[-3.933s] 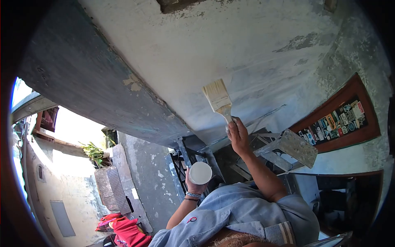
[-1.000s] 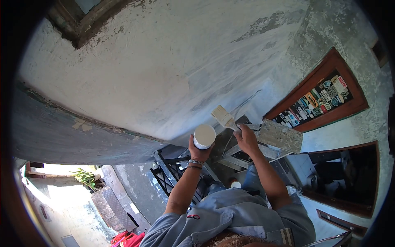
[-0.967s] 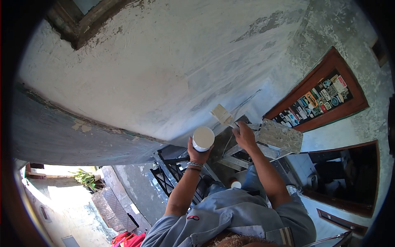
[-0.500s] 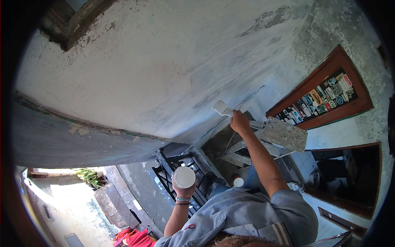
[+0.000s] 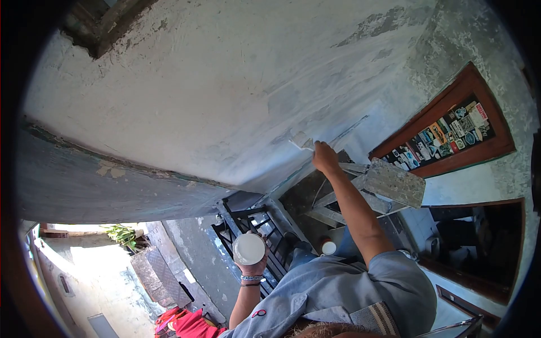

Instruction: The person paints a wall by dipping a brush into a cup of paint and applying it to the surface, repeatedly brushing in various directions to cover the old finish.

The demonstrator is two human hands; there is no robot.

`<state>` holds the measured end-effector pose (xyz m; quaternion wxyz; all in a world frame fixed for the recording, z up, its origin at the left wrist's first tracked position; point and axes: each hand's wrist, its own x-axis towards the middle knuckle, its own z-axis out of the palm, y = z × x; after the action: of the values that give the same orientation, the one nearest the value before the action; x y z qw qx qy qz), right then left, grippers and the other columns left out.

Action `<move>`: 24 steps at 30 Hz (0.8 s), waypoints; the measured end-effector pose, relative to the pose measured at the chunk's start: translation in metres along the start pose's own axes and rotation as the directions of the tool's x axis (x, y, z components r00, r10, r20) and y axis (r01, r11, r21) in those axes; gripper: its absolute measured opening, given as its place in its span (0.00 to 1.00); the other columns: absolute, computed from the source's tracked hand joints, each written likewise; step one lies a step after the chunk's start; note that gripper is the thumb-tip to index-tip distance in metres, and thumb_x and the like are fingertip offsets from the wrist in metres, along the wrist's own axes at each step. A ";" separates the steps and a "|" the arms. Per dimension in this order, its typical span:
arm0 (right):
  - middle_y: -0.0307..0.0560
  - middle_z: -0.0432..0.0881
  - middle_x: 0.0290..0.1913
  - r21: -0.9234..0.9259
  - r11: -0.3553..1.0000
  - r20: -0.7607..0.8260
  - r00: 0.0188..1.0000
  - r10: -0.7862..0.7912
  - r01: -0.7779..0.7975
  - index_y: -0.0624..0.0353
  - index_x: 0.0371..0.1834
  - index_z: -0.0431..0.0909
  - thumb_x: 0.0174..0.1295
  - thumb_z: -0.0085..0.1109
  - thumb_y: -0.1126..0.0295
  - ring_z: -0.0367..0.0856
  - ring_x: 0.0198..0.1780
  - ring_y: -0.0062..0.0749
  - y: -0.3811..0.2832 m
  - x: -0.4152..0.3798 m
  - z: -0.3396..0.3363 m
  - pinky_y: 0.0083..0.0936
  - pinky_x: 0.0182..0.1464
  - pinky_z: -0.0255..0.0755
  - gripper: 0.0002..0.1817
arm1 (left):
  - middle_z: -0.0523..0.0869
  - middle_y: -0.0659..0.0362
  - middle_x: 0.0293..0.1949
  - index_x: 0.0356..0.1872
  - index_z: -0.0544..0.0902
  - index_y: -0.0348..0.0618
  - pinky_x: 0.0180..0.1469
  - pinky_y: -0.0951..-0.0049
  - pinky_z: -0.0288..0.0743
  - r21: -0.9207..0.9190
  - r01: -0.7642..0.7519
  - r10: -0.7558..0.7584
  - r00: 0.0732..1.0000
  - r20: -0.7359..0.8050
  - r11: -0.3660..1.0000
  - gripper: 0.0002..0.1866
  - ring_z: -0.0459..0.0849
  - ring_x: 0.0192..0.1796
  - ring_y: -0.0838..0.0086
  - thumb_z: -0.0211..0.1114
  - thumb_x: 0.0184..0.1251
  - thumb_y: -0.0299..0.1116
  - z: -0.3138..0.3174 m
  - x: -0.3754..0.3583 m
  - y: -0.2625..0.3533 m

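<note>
My right hand (image 5: 325,157) is closed round the handle of a paintbrush (image 5: 303,141), the arm stretched forward. The wide bristles are right at the pale, patchy wall (image 5: 214,84), which carries grey smears and scraped spots. Lower down, my left hand (image 5: 253,269), with bracelets at the wrist, grips a round tub of white paint (image 5: 249,249) from below. White fills the tub's open top. It is held upright in front of my body, well apart from the brush.
A worn plank (image 5: 394,183) rests on a stepladder right of my arm. A black metal railing (image 5: 231,222) stands below the wall, and a small white-filled container (image 5: 328,247) is near my legs. A sticker-covered wooden-framed panel (image 5: 445,132) hangs at right; red cloth (image 5: 194,325) lies lower left.
The brush has turned and its bristles shifted slightly across the wall, with my right hand a little higher. The tub in my left hand has dropped slightly lower and left.
</note>
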<state>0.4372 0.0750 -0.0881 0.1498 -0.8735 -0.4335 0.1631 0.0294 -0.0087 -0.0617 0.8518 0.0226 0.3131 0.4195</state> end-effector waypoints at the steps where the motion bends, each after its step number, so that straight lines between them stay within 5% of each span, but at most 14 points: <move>1: 0.59 0.80 0.46 0.037 0.999 -0.020 1.000 -0.012 0.013 0.63 0.50 0.74 0.65 0.57 0.67 0.82 0.48 0.56 -0.008 -0.005 -0.012 0.48 0.48 0.77 0.14 | 0.83 0.50 0.53 0.62 0.75 0.43 0.48 0.57 0.85 -0.002 0.001 -0.001 1.000 0.000 1.000 0.33 0.83 0.57 0.53 0.52 0.67 0.58 0.003 -0.002 0.000; 6: 0.60 0.80 0.46 0.119 0.993 -0.094 0.995 -0.014 0.025 0.63 0.50 0.74 0.65 0.56 0.67 0.82 0.49 0.56 -0.001 -0.036 -0.032 0.48 0.48 0.77 0.14 | 0.83 0.51 0.53 0.62 0.76 0.43 0.46 0.58 0.85 -0.002 0.005 -0.005 1.000 0.014 1.000 0.33 0.83 0.56 0.54 0.53 0.67 0.59 0.002 -0.003 0.000; 12: 0.61 0.80 0.45 0.064 0.998 -0.039 0.999 0.011 -0.008 0.64 0.52 0.74 0.65 0.56 0.68 0.81 0.48 0.57 -0.006 -0.008 0.019 0.49 0.49 0.76 0.15 | 0.83 0.51 0.52 0.61 0.76 0.43 0.45 0.57 0.85 -0.026 -0.013 0.013 1.000 -0.003 1.000 0.33 0.84 0.55 0.54 0.54 0.68 0.60 0.005 -0.010 0.000; 18: 0.61 0.79 0.46 0.208 0.975 -0.132 0.990 -0.056 0.083 0.64 0.51 0.74 0.65 0.57 0.68 0.80 0.49 0.58 -0.022 -0.054 -0.048 0.48 0.50 0.75 0.15 | 0.84 0.51 0.51 0.60 0.76 0.43 0.45 0.57 0.85 -0.031 -0.020 0.020 1.000 -0.006 0.999 0.33 0.83 0.54 0.54 0.55 0.67 0.61 -0.003 -0.012 -0.001; 24: 0.61 0.80 0.46 0.112 0.994 0.030 0.999 -0.021 0.017 0.66 0.50 0.74 0.65 0.56 0.68 0.80 0.49 0.59 -0.024 -0.028 0.025 0.48 0.51 0.75 0.15 | 0.83 0.51 0.51 0.61 0.76 0.44 0.45 0.57 0.85 -0.051 -0.037 0.037 0.999 -0.004 0.998 0.33 0.83 0.54 0.54 0.53 0.69 0.61 0.000 -0.020 0.002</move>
<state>0.3934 0.0691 -0.0962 0.1934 -0.8569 -0.4343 0.1993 0.0189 -0.0217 -0.0504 0.8437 0.0061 0.3030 0.4431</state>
